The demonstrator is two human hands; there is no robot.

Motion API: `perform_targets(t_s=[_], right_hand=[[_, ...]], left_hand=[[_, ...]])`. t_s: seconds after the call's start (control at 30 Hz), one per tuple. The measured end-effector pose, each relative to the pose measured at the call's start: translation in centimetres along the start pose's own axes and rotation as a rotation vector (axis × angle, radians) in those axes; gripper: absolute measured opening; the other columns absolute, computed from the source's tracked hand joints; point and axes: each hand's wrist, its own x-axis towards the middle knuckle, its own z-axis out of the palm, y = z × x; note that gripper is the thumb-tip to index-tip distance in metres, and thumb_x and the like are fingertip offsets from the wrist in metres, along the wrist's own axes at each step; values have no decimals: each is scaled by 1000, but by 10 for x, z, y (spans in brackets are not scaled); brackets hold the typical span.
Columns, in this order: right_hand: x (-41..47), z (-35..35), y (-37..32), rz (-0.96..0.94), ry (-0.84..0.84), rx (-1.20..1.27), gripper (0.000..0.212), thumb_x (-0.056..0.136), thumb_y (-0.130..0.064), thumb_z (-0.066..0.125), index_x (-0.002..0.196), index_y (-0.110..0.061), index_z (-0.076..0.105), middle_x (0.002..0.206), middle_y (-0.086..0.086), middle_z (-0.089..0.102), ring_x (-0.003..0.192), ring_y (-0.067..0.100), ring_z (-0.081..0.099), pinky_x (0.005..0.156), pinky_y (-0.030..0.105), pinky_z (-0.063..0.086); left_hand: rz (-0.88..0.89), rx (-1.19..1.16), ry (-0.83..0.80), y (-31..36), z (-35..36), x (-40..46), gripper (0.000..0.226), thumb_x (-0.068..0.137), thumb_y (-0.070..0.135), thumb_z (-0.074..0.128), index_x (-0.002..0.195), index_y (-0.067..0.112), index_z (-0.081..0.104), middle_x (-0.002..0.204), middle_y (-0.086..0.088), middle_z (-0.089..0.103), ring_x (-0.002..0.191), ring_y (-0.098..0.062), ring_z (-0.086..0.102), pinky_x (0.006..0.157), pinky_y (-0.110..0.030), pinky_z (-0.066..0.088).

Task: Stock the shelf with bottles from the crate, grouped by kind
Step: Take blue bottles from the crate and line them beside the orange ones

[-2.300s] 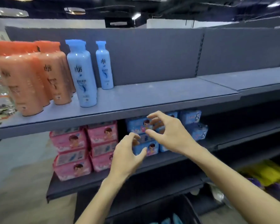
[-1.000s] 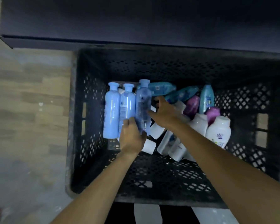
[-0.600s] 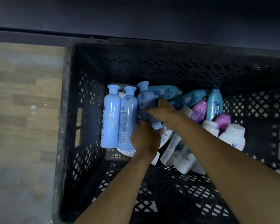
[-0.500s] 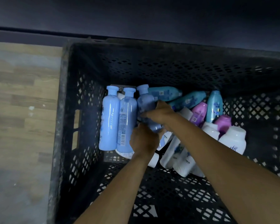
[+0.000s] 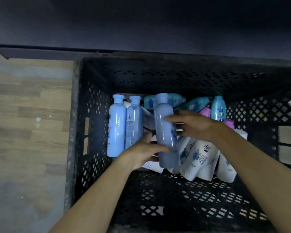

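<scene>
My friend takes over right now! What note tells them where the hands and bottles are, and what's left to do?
Left hand grips the lower part of a light blue bottle, lifted above the crate. Right hand touches its upper side, fingers mostly straight.
Two matching blue bottles lie by the crate's left wall; white bottles, teal bottles and purple bottles lie to the right.
Left: shelve the held bottle, then the rest by kind.

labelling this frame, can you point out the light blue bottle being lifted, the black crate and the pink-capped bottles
lifted light blue bottle (image 5: 165, 130): head view, middle of its body, between the hands.
black crate (image 5: 94, 115): head view, inside of its left lattice wall.
pink-capped bottles (image 5: 205, 112): head view, cap of the left one, beside the teal bottle.
</scene>
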Motion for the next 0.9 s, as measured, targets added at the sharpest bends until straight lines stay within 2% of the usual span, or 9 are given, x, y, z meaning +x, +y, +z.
perform_targets(t_s=[0.07, 0.2, 0.33, 0.43, 0.6, 0.7, 0.73, 0.83, 0.9], right_hand=[[-26, 2, -10, -34, -32, -73, 47, 81, -24, 81, 123, -9, 65, 111, 6, 74, 93, 17, 69, 83, 34, 53], [-90, 24, -34, -108, 65, -191, 40, 84, -22, 77, 122, -14, 67, 115, 4, 75, 111, 22, 69, 101, 40, 52], [-147, 52, -52, -226, 208, -205, 47, 82, -16, 81, 124, -16, 61, 116, 4, 72, 103, 17, 71, 88, 33, 59], [-182, 71, -59, -302, 353, -246, 53, 79, -21, 84, 122, -17, 54, 111, -2, 67, 99, 12, 68, 85, 32, 58], [-235, 97, -76, -414, 467, -255, 54, 77, -25, 85, 118, -16, 51, 110, -1, 65, 100, 16, 67, 84, 35, 58], [-273, 110, -97, -475, 489, -285, 51, 77, -31, 84, 113, -21, 49, 108, 0, 65, 95, 21, 70, 57, 25, 52], [-288, 115, -107, -502, 502, -302, 52, 76, -33, 85, 112, -22, 49, 108, 0, 65, 92, 20, 70, 55, 24, 52], [-339, 131, -143, -622, 561, -341, 58, 71, -37, 85, 113, -25, 47, 111, 1, 64, 98, 18, 69, 81, 41, 60], [-379, 144, -171, -717, 608, -381, 62, 73, -39, 84, 118, -25, 43, 115, 1, 62, 101, 17, 67, 88, 43, 59]], left_hand=[[10, 41, -48, 9, 3, -18, 60, 83, 5, 71, 131, 32, 49, 116, 0, 71, 108, -18, 67, 84, -31, 56], [65, 121, -61, 32, 19, -61, 61, 75, 14, 80, 129, 29, 54, 117, 3, 71, 108, -14, 67, 99, -38, 52], [204, 249, 78, 51, 39, -106, 52, 72, 21, 86, 119, 22, 63, 110, 7, 70, 100, -10, 66, 87, -26, 55], [310, 339, 185, 58, 54, -134, 64, 68, 32, 89, 124, 23, 59, 115, 7, 68, 104, -11, 64, 87, -30, 55], [427, 356, 262, 76, 70, -189, 58, 66, 26, 90, 116, 21, 62, 102, 9, 70, 90, -5, 66, 73, -20, 56], [504, 354, 265, 97, 77, -226, 58, 66, 26, 91, 115, 19, 62, 105, 4, 70, 91, -5, 67, 77, -25, 59], [531, 364, 260, 106, 79, -240, 57, 66, 25, 90, 115, 19, 62, 105, 3, 71, 89, -4, 68, 77, -25, 59], [668, 430, 263, 143, 88, -286, 57, 64, 32, 91, 112, 22, 64, 101, 4, 74, 88, -8, 71, 79, -33, 60], [773, 465, 274, 174, 95, -321, 53, 63, 30, 92, 109, 22, 65, 97, 6, 75, 87, -9, 72, 79, -35, 60]])
